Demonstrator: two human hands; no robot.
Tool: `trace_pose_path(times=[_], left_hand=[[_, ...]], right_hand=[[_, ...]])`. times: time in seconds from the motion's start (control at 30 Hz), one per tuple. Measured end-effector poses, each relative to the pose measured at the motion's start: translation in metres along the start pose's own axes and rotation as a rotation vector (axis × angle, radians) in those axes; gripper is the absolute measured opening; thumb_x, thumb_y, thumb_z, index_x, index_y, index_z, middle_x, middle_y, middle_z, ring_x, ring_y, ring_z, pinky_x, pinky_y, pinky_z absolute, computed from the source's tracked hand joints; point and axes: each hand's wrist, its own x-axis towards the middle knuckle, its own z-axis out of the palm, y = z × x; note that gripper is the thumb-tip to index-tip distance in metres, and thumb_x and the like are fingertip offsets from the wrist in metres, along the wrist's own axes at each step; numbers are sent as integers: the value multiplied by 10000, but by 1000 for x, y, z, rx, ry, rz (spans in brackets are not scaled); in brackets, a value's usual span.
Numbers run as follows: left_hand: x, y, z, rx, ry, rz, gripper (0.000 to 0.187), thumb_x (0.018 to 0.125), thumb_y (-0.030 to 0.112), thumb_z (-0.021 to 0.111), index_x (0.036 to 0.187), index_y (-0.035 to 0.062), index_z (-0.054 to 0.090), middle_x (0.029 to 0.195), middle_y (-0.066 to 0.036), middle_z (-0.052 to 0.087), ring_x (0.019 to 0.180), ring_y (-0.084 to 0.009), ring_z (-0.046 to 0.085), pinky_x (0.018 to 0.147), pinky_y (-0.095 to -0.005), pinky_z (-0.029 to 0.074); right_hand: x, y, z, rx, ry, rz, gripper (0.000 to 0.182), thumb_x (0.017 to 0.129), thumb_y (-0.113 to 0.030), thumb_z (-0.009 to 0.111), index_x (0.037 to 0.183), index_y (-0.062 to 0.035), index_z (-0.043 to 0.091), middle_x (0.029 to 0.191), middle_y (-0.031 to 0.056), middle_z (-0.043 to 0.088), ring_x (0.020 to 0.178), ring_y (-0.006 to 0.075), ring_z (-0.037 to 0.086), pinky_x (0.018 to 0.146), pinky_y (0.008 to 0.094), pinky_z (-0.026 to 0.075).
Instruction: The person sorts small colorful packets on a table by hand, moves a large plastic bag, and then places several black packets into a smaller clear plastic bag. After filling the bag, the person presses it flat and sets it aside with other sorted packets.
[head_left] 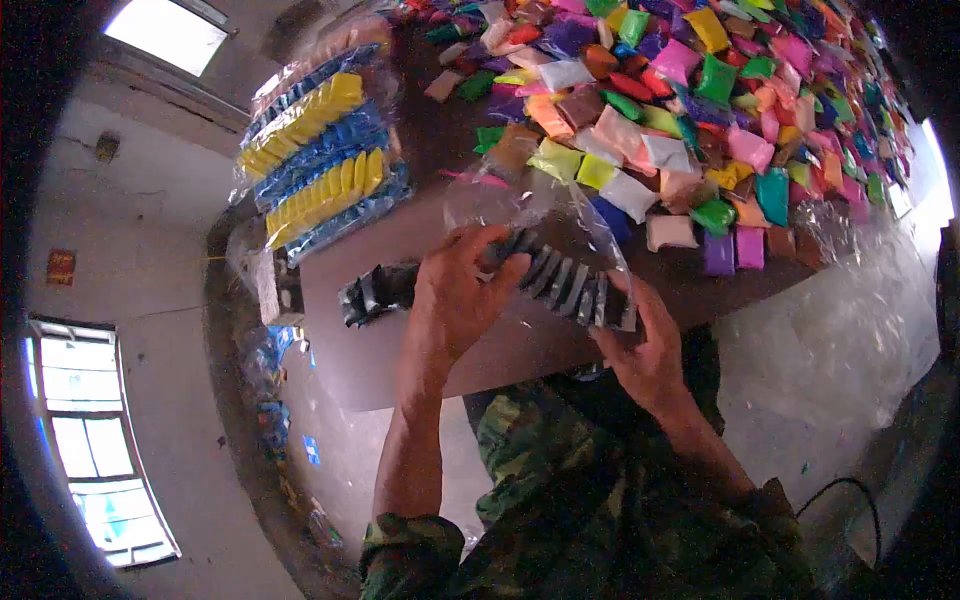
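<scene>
A row of small black packets (pixel 563 284) stands side by side between my two hands, close over the brown table (pixel 470 350). My left hand (pixel 462 285) is closed on the left end of this row, thumb and fingers pinching it. Around the right end my right hand (pixel 643 345) is wrapped, its fingers partly hidden behind the packets. A clear plastic bag (pixel 540 205) rises behind the row and overlaps it. More black packets (pixel 375 292) lie on the table just left of my left wrist.
Rows of yellow and blue packets (pixel 315 150) in clear wrap lie stacked at the back left. A large heap of colourful packets (pixel 680 130) covers the back and right of the table. Clear plastic sheeting (pixel 840 310) hangs off the right edge.
</scene>
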Motion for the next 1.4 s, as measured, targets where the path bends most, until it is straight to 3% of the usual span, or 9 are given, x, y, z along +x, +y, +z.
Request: trace_pose_path(times=[0.1,0.3,0.5,0.7,0.9,1.0,1.1,1.3,1.4], left_hand=[[-13,18,-23,16,56,-117,248,895,109,746,1128,29,717,1061,-157,724,831,-237,725,734,-337,588],[-18,-95,-79,122,152,-74,276,871,69,706,1147,62,720,1166,-164,718,1037,-272,720,850,-364,587],[-15,-122,-91,545,-118,22,437,804,49,637,1240,67,677,1287,-182,677,1193,-391,634,1057,-454,492],[-8,-98,-93,511,-273,-103,454,811,50,642,1264,57,667,1271,-186,673,1175,-385,641,1062,-448,490],[-21,-114,-114,265,-20,-153,406,833,34,663,1238,49,687,1218,-161,704,1083,-319,695,931,-406,563],[-31,-138,-129,415,-116,-101,422,825,33,661,1246,45,687,1226,-175,704,1044,-295,712,887,-389,579],[-32,-125,-120,367,-243,-332,458,817,52,662,1274,45,676,1233,-199,701,1008,-315,720,898,-395,575],[-36,-131,-109,537,-220,-58,438,773,87,699,1209,45,697,1148,-180,695,1037,-318,697,910,-396,559],[-41,-115,-119,557,-219,-43,415,742,105,747,1149,39,699,1098,-150,683,1039,-296,689,896,-386,556]], right_hand=[[-1,0,1,16,-11,29,617,847,-175,818,1388,-37,556,1391,202,604,1300,391,576,1108,472,450],[0,-2,2,71,1,46,604,835,-160,824,1370,-34,572,1379,199,612,1295,389,579,1112,467,445],[-2,4,2,39,10,9,608,828,-147,825,1368,-31,571,1371,207,616,1288,395,584,1114,469,444],[-1,-1,1,7,2,1,611,830,-138,822,1370,-16,564,1375,216,610,1286,397,585,1111,469,446],[2,-5,-3,-46,4,-76,603,837,-135,814,1370,-10,562,1359,215,615,1271,391,596,1093,456,460],[2,-1,-2,-62,12,-102,591,834,-128,812,1359,-11,568,1342,214,622,1259,389,605,1081,450,469],[2,-2,-1,-44,18,-86,586,827,-118,812,1352,-13,573,1341,215,623,1255,390,608,1078,452,473],[3,-4,-2,-44,12,-87,583,823,-110,811,1348,-14,575,1339,217,624,1247,392,612,1072,458,476],[2,-1,-1,-61,16,-92,582,828,-114,808,1351,-14,571,1339,217,623,1247,396,609,1073,462,475]])
